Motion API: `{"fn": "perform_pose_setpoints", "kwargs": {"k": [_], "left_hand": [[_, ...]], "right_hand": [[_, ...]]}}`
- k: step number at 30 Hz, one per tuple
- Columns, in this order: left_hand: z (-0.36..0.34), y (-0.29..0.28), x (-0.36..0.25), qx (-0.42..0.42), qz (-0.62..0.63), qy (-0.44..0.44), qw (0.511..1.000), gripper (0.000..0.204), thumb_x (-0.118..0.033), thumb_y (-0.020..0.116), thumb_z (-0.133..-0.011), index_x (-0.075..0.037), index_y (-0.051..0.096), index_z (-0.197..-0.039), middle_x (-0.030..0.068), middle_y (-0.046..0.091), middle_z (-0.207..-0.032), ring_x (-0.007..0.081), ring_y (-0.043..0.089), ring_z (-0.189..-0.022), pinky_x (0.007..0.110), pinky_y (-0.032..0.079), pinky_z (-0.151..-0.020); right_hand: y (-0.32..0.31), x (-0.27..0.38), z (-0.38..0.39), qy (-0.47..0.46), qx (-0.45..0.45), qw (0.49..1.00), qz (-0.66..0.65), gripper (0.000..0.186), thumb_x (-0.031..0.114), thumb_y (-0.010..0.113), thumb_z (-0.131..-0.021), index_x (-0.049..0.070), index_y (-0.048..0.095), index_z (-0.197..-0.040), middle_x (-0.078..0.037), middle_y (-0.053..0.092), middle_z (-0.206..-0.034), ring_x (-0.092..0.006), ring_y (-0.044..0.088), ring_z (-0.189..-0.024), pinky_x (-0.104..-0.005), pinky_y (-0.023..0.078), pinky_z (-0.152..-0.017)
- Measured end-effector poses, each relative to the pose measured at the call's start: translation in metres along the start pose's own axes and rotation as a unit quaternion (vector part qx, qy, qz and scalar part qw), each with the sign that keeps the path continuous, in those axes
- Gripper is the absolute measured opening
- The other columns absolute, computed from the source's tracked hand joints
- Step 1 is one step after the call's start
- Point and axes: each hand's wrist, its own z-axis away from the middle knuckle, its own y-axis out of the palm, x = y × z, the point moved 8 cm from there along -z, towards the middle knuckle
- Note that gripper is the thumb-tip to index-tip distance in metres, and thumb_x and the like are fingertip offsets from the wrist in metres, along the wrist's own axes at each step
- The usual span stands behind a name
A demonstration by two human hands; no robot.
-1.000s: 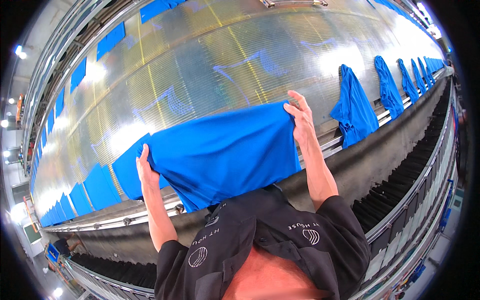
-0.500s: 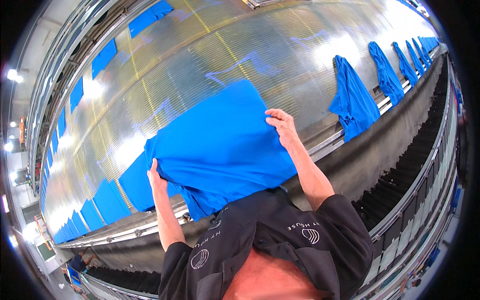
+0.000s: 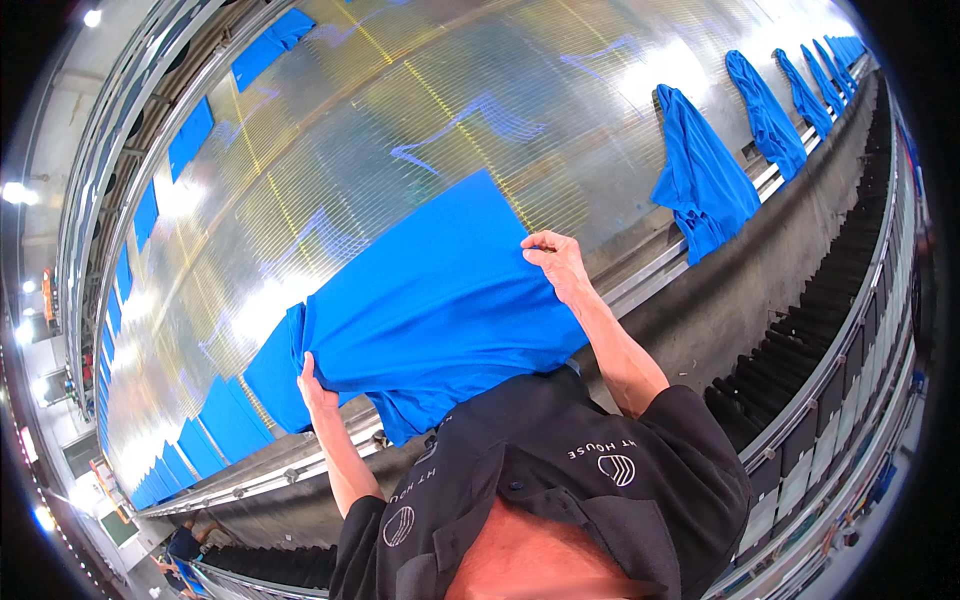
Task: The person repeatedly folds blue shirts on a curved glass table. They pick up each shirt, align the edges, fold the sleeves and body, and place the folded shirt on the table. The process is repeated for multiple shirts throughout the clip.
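Observation:
A blue T-shirt (image 3: pixel 440 290) is spread between my hands at the near edge of the long table. Its far end lies flat on the table top, while the near part sags in folds against my dark shirt. My left hand (image 3: pixel 318 388) pinches its left side, where a bunched fold stands up. On the right side, the fingers of my right hand (image 3: pixel 558 262) close on the cloth's edge. Right of it, another blue garment (image 3: pixel 700 175) hangs draped over the table edge.
The shiny table (image 3: pixel 330 160) has yellow lines and blue ink marks. Flat blue pieces (image 3: pixel 232 425) lie along the near left edge, others (image 3: pixel 190 138) along the far edge. More draped garments (image 3: pixel 765 115) recede right. Dark rollers (image 3: pixel 800 345) run along the lower right; a person (image 3: pixel 185 545) stands lower left.
Both hands keep their hold and have come slightly nearer to me, drawing the cloth with them. The cloth's far part looks flatter. The whole view has turned slightly.

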Motion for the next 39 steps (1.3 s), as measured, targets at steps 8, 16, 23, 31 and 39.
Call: {"fn": "perform_pose_setpoints", "kwargs": {"k": [8, 16, 23, 31, 39], "left_hand": [[0.009, -0.015, 0.012, 0.002, -0.018, -0.030, 0.999, 0.055, -0.032, 0.065, -0.095, 0.006, 0.052, -0.133, 0.0214, 0.060, -0.131, 0.0355, 0.061, -0.116, 0.052, 0.050, -0.099], [0.008, -0.029, 0.022, 0.008, 0.009, -0.034, 0.999, 0.051, -0.024, 0.067, -0.094, 0.011, 0.053, -0.128, 0.0221, 0.062, -0.126, 0.0335, 0.064, -0.110, 0.049, 0.055, -0.093], [0.002, -0.038, 0.027, 0.011, 0.011, -0.039, 0.999, 0.051, -0.022, 0.069, -0.093, 0.010, 0.053, -0.128, 0.0218, 0.062, -0.127, 0.0329, 0.064, -0.110, 0.048, 0.055, -0.093], [0.001, -0.042, 0.027, -0.009, -0.010, -0.024, 1.000, 0.053, -0.022, 0.072, -0.090, 0.010, 0.054, -0.128, 0.0213, 0.063, -0.126, 0.0327, 0.064, -0.109, 0.049, 0.054, -0.094], [-0.008, -0.058, 0.033, -0.017, -0.020, -0.029, 0.999, 0.056, -0.026, 0.071, -0.091, 0.008, 0.052, -0.131, 0.0206, 0.062, -0.127, 0.0340, 0.063, -0.111, 0.050, 0.053, -0.095]], "right_hand": [[-0.007, -0.001, 0.004, -0.005, -0.024, 0.999, 0.048, 0.014, 0.004, 0.070, -0.079, 0.002, 0.073, -0.092, 0.000, 0.063, -0.074, -0.0069, 0.052, -0.064, -0.0242, 0.041, -0.056], [-0.011, -0.003, 0.008, -0.019, -0.047, 0.991, 0.126, 0.017, 0.006, 0.071, -0.079, 0.002, 0.075, -0.095, -0.005, 0.068, -0.080, -0.0108, 0.058, -0.070, -0.0279, 0.048, -0.063], [-0.012, -0.002, 0.012, -0.019, -0.054, 0.988, 0.145, 0.016, 0.007, 0.072, -0.079, 0.002, 0.075, -0.094, -0.007, 0.071, -0.082, -0.0134, 0.062, -0.073, -0.0299, 0.051, -0.067], [-0.012, -0.005, 0.012, -0.022, -0.059, 0.982, 0.178, 0.017, 0.007, 0.073, -0.078, 0.003, 0.075, -0.094, -0.009, 0.072, -0.085, -0.0164, 0.065, -0.076, -0.0314, 0.053, -0.072], [-0.011, 0.001, 0.016, -0.068, -0.073, 0.973, 0.208, 0.016, 0.008, 0.075, -0.077, 0.003, 0.074, -0.093, -0.010, 0.072, -0.090, -0.0192, 0.066, -0.080, -0.0323, 0.053, -0.074]]}}
